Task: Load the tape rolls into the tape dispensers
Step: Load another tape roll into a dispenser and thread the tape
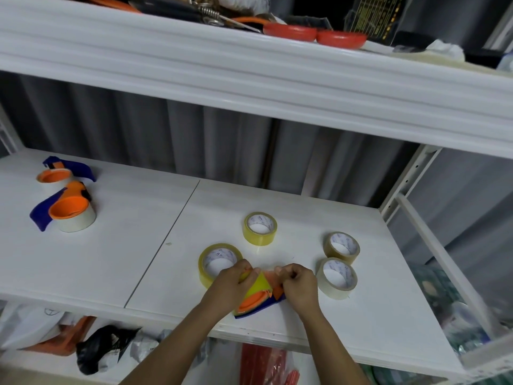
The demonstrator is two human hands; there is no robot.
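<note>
Both my hands work at the shelf's front edge: left hand (231,284) grips a blue-and-orange plastic tape dispenser (259,300) carrying a yellow tape roll (258,286); right hand (299,284) pinches its tape end. Four loose rolls lie around it on the white shelf board (138,245).

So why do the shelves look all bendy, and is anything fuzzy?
Head view: the wide-angle lens bows the upper shelf edge and tilts the shelf post; light is soft and even, with only faint shadows under the tape rolls; both hands, left and right, are slightly soft on the dispenser; the frame's corners look smeared.
</note>
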